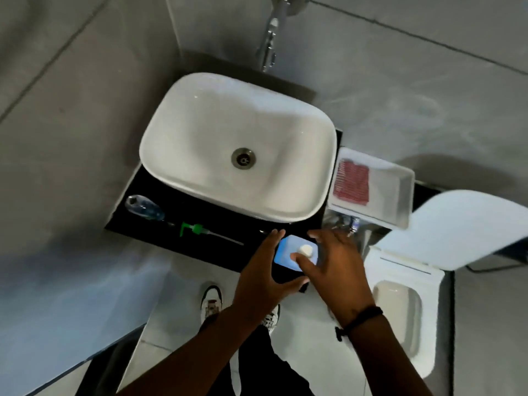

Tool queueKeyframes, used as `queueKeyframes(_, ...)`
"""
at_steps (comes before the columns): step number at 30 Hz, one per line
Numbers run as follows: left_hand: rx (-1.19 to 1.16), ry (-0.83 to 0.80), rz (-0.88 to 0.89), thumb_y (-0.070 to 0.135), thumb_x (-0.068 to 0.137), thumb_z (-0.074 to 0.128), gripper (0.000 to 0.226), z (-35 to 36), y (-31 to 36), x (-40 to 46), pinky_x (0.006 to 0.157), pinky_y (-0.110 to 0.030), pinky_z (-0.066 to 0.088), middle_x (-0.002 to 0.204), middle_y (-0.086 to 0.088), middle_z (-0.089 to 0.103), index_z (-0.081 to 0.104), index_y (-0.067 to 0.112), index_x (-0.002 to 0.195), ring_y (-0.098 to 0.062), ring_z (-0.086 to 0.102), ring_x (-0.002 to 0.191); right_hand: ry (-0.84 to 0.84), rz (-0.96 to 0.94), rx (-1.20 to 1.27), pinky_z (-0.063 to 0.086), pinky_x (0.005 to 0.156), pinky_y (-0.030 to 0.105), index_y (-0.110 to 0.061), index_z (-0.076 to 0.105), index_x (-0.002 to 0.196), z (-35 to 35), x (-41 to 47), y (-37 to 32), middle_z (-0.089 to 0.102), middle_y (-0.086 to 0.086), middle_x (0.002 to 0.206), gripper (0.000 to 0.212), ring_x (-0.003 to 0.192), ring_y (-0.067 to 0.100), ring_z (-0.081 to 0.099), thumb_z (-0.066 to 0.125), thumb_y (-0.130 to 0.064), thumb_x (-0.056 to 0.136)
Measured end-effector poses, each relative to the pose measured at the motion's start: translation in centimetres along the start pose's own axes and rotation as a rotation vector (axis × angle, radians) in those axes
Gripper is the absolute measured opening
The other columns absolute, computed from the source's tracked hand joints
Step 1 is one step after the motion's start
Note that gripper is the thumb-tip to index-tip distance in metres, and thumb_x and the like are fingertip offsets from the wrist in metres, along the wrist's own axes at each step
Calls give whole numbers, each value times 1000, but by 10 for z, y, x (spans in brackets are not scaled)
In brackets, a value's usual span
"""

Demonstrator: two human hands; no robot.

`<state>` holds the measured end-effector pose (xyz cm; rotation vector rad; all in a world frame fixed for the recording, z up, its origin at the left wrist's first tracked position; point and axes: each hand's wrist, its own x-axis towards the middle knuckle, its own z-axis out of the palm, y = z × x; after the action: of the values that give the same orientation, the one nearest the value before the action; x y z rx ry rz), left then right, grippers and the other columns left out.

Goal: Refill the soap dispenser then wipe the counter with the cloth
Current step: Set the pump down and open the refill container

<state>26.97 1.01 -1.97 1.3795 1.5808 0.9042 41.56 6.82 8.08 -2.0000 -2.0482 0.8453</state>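
— While the clear dispenser bottle lies on the counter far left, its green pump out beside it, where's the refill?
— Centre-right: left hand steadies the blue refill bottle, right hand pinches its white cap. Uncapping, I'd say; pouring needs the dispenser upright. Red cloth waits right.

Bare forearms, no sleeves in view. Around the right wrist, a thin black cord bracelet with a small knot hanging off one side. No rings or watch-like markings to report on the left hand or right hand. Below, black trousers and white shoes with dark trim.
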Motion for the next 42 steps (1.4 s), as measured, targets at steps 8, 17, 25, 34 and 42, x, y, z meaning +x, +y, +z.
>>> queueKeyframes(8,25,89,23,30,74,100,107,46,-5,5,114,-3,36,150,10,54,41,23,163,-1,50,140,2,-2,87,40,76,21,-18,70,111,16,-3,20,64,-2,104,30,93,15,62,81,-33,86)
queueKeyframes(17,-4,128,50,61,83,81,95,44,3,8,106,3,36,141,12,57,37,27,160,7,50,133,-234,-223,15,38,95,18,-15,67,133,-3,12,21,66,3,131,42,119,21,59,67,-3,92)
queueKeyframes(25,-7,161,-43,64,87,66,83,48,5,7,109,-3,41,145,7,62,44,27,158,-6,60,132,-128,-143,53,33,77,8,-14,64,118,2,8,18,59,-1,110,34,102,18,57,77,-28,90)
queueKeyframes(34,1,160,-56,62,85,69,86,48,6,7,109,-29,57,147,-1,66,53,16,156,-15,65,133,-95,-135,46,34,76,6,-20,61,115,2,12,25,56,-3,109,39,99,13,55,79,-40,87)
queueKeyframes(42,-27,207,-77,46,101,68,61,51,3,7,104,-42,62,144,-5,68,53,22,154,-19,68,129,-156,-176,39,31,84,6,-20,58,128,3,8,24,56,-3,118,53,109,15,53,80,-36,83)
